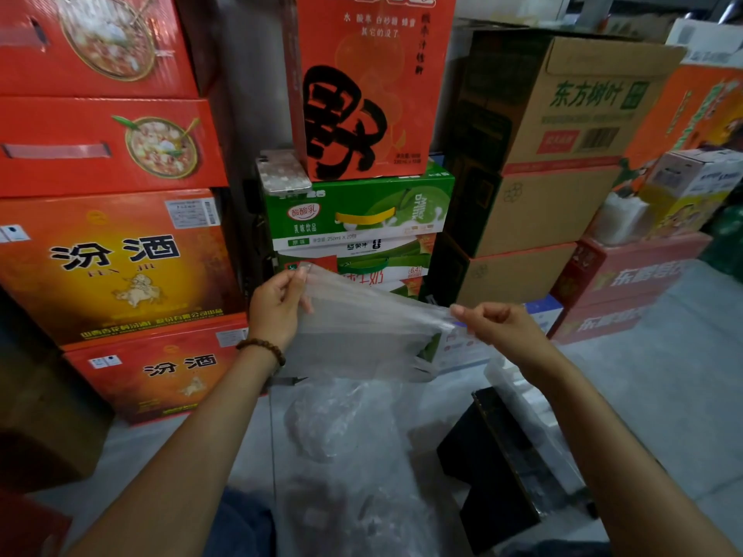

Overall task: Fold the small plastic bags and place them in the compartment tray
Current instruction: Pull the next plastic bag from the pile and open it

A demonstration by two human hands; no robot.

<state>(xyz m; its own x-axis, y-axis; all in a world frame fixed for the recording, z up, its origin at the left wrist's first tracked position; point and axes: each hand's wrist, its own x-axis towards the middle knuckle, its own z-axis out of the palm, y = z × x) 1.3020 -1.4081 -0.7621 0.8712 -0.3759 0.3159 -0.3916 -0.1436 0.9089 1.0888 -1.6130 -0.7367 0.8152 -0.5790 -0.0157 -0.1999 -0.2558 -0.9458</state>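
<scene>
A clear plastic bag is held stretched in the air just below the green drink carton, its film hanging from a taut top edge. The left hand pinches the bag's upper left corner, thumb and curled fingers clamped on the film, while the right hand, lower and to the right of the carton, pinches the opposite corner with thumb and forefinger pressed together and the other fingers curled in. Farther below the carton a heap of clear bags lies on the floor.
</scene>
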